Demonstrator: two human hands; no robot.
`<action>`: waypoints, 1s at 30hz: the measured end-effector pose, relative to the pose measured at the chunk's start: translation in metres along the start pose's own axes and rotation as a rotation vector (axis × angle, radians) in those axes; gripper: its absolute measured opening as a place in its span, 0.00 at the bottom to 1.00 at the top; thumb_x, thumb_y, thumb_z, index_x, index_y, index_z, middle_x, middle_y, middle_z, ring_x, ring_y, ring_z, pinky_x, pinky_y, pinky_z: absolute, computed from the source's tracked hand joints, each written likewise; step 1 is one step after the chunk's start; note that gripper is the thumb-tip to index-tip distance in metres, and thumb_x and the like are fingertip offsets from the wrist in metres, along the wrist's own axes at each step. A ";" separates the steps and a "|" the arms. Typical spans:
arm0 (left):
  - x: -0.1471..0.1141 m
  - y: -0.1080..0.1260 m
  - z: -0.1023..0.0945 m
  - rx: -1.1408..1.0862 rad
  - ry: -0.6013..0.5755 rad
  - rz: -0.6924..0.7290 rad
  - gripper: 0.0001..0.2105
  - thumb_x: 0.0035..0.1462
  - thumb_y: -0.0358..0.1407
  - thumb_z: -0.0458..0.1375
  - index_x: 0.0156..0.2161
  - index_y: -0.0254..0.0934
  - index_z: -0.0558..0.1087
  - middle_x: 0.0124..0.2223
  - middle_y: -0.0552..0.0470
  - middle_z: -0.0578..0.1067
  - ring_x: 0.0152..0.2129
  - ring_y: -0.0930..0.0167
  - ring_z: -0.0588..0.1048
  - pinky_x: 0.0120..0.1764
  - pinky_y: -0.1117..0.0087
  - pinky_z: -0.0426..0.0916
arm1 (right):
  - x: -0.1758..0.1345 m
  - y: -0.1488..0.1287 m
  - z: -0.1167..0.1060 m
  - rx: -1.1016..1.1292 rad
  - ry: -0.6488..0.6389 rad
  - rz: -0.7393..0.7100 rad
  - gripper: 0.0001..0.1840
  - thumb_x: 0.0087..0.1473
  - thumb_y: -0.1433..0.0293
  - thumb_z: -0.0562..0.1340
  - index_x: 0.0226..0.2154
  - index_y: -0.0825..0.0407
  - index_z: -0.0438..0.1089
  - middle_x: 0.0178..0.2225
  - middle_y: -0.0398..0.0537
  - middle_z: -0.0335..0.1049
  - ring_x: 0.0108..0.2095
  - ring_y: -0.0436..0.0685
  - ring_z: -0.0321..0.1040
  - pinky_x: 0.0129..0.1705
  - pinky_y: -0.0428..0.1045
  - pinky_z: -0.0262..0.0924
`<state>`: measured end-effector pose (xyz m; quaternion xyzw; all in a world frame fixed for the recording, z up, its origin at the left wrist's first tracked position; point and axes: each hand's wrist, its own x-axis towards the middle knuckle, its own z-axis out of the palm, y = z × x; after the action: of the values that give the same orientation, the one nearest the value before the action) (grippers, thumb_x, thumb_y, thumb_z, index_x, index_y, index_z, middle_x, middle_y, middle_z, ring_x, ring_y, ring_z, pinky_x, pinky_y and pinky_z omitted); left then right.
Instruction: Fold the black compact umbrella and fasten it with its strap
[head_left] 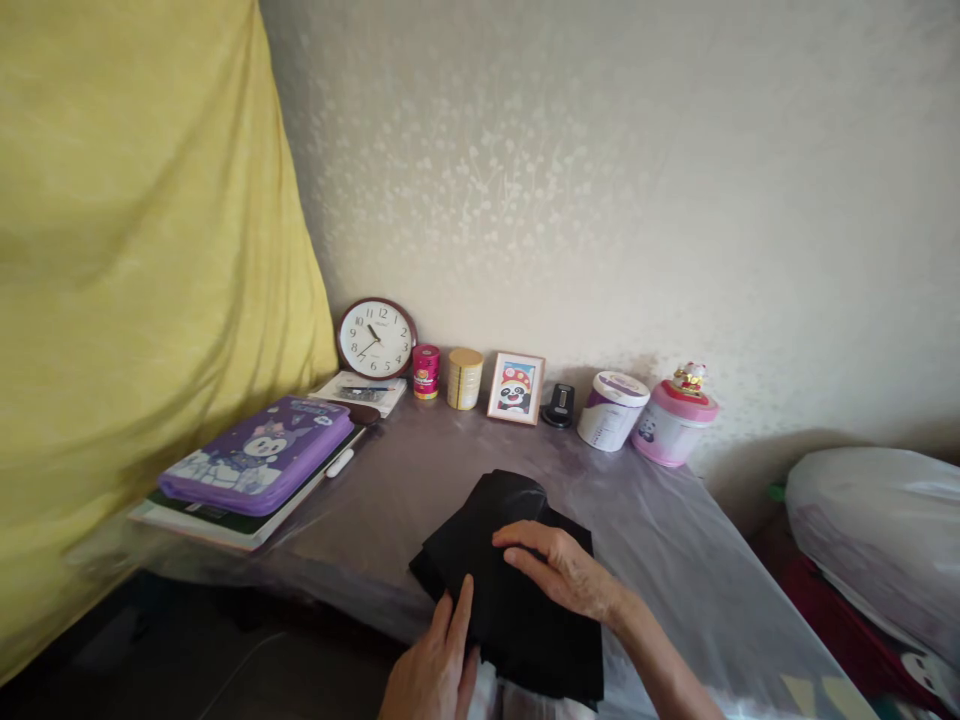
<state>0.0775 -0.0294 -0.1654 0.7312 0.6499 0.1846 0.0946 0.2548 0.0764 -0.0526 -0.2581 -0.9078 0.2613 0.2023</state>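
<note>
A black folded piece of fabric [525,620] lies at the near edge of the table, its layers uneven and its outline angular. My left hand [435,660] rests at its lower left side, fingers stretched out along the fabric. Over the right part of the fabric is my right hand [566,570], its thumb and forefinger apart and pointing left. Nothing shows between those fingers; whether they press on the fabric I cannot tell.
A purple zip case [259,455] lies on books at the left, beside a yellow curtain [135,250]. Along the wall stand a round clock [376,340], a pink tin [426,372], a yellow tin [465,380], a picture frame [516,388] and two tubs, one white-purple [613,412], one pink [671,430].
</note>
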 end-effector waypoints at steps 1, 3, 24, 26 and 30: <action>0.000 -0.001 0.001 -0.001 -0.003 0.005 0.27 0.63 0.35 0.38 0.66 0.33 0.43 0.60 0.35 0.59 0.44 0.65 0.73 0.39 0.69 0.71 | 0.004 0.006 0.007 -0.107 0.031 -0.053 0.17 0.62 0.64 0.52 0.49 0.52 0.68 0.49 0.49 0.67 0.52 0.53 0.62 0.55 0.50 0.55; 0.001 -0.001 0.002 0.001 -0.016 0.009 0.27 0.63 0.35 0.38 0.66 0.31 0.44 0.60 0.34 0.58 0.45 0.64 0.73 0.41 0.69 0.70 | 0.014 0.024 0.018 -0.306 0.046 -0.063 0.18 0.62 0.64 0.53 0.52 0.52 0.66 0.54 0.50 0.63 0.57 0.56 0.56 0.60 0.55 0.47; 0.003 0.007 -0.008 0.015 -0.110 -0.077 0.27 0.62 0.32 0.37 0.65 0.33 0.42 0.61 0.33 0.56 0.43 0.63 0.74 0.40 0.65 0.70 | 0.048 0.047 0.017 -0.582 0.260 0.028 0.16 0.61 0.68 0.54 0.48 0.54 0.69 0.53 0.52 0.64 0.57 0.57 0.55 0.60 0.56 0.46; 0.002 0.007 -0.008 0.003 -0.118 -0.082 0.26 0.62 0.33 0.36 0.66 0.34 0.42 0.62 0.32 0.55 0.44 0.62 0.73 0.41 0.64 0.70 | 0.044 0.042 0.020 -0.513 0.119 -0.091 0.15 0.62 0.66 0.53 0.47 0.51 0.70 0.50 0.49 0.67 0.57 0.55 0.57 0.60 0.55 0.47; 0.000 0.007 -0.008 -0.016 -0.085 -0.106 0.26 0.62 0.34 0.38 0.65 0.39 0.44 0.61 0.32 0.54 0.45 0.62 0.73 0.41 0.65 0.70 | 0.029 0.053 0.012 -0.510 0.225 -0.040 0.14 0.61 0.68 0.53 0.44 0.52 0.72 0.49 0.51 0.67 0.54 0.57 0.60 0.58 0.57 0.52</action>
<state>0.0806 -0.0310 -0.1556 0.7022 0.6815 0.1532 0.1375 0.2454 0.1270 -0.0857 -0.3103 -0.9210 -0.0102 0.2353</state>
